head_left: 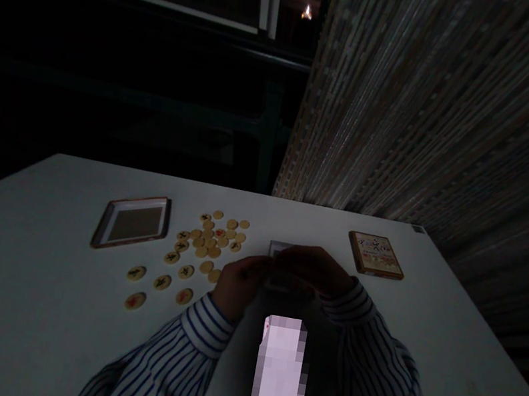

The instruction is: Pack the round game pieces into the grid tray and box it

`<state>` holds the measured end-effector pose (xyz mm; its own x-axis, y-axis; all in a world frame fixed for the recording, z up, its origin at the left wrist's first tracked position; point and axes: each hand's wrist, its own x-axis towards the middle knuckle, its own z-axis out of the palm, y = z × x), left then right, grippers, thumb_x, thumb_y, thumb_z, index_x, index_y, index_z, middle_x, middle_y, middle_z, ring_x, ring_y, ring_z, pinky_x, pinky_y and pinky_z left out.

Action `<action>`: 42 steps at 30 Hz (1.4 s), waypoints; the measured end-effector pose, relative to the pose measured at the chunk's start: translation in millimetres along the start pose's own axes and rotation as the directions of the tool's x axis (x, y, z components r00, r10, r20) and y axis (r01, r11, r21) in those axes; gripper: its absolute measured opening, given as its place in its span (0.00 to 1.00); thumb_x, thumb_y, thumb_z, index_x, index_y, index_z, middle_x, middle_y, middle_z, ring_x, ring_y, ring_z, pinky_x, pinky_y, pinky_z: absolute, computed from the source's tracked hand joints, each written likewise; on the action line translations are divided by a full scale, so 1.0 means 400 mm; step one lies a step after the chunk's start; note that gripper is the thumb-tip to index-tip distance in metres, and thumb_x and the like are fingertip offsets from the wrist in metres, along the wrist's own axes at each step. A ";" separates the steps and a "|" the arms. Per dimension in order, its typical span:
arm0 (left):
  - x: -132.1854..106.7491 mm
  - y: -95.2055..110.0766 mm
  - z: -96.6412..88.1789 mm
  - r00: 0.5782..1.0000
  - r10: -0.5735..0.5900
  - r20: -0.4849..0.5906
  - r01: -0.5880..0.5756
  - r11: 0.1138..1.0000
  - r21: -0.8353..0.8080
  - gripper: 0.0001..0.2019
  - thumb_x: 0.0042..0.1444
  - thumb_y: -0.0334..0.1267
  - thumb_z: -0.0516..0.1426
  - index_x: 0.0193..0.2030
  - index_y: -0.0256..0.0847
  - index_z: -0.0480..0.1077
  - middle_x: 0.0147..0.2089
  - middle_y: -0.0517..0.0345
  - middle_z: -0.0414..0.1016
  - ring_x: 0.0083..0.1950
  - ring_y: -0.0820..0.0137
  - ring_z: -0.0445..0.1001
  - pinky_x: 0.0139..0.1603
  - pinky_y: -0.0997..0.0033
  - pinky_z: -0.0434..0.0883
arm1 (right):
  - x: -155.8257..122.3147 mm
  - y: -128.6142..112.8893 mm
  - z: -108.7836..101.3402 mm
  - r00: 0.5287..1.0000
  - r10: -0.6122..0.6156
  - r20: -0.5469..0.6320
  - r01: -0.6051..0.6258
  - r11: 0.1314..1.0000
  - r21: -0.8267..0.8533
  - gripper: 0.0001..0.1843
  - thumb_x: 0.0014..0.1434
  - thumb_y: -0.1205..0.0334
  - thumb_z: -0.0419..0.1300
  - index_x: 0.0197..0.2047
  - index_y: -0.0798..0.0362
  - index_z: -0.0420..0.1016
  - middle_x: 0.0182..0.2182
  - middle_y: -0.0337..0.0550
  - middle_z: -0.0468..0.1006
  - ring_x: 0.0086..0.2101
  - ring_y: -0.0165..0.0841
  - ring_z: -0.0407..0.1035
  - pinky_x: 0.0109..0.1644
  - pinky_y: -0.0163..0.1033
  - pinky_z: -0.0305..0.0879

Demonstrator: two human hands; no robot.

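Note:
My left hand (236, 288) and my right hand (316, 271) meet at the middle of the table, over a small greyish rectangular tray or frame (279, 248). The left fingers curl inward and look pinched. My right hand arches over from the other side with its fingers bent, and its fingertips are lost in the dark. What lies between the fingers cannot be made out. Round wooden Chinese chess pieces (162, 282) lie scattered left of my left hand, some showing black or red characters, others plain side up.
An open shallow tin or lid (133, 225) lies at the back left of the white table (47, 310). A flat box with a printed cover (377, 255) rests at the back right. A string curtain (385, 110) hangs behind the table's far edge. The room is dim.

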<state>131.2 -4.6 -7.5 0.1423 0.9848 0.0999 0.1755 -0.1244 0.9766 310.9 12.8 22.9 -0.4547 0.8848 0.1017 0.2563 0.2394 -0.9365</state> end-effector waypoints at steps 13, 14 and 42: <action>0.002 -0.018 0.003 1.000 0.015 0.001 -0.016 0.999 0.047 0.11 0.50 0.37 0.55 0.38 0.39 0.75 0.37 0.55 0.79 0.39 0.67 0.77 0.41 0.70 0.75 | -0.002 -0.032 0.018 0.997 -0.071 0.044 0.082 0.726 -0.683 0.10 0.57 0.56 0.55 0.39 0.51 0.74 0.33 0.40 0.78 0.33 0.31 0.71 0.35 0.35 0.63; 0.002 -0.018 0.004 1.000 0.023 0.005 -0.023 0.999 0.044 0.11 0.50 0.37 0.55 0.38 0.39 0.75 0.37 0.55 0.79 0.38 0.67 0.77 0.41 0.70 0.75 | -0.001 -0.035 0.018 0.996 -0.070 0.057 0.090 0.689 -0.720 0.11 0.57 0.56 0.54 0.39 0.51 0.74 0.33 0.40 0.78 0.33 0.31 0.71 0.35 0.35 0.62; -0.002 -0.049 0.003 0.999 0.008 0.034 -0.021 0.914 0.405 0.15 0.51 0.38 0.51 0.42 0.36 0.73 0.40 0.49 0.77 0.39 0.66 0.75 0.40 0.65 0.73 | -0.009 -0.043 0.002 0.985 0.008 0.171 0.149 0.446 -0.882 0.10 0.56 0.58 0.54 0.40 0.51 0.72 0.31 0.43 0.78 0.31 0.33 0.70 0.31 0.35 0.55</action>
<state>128.7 -3.0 -27.0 0.1765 0.9791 0.1015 0.5517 -0.1838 0.8135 307.2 5.2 38.3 -0.5917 0.8054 0.0350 0.7991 0.5917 -0.1068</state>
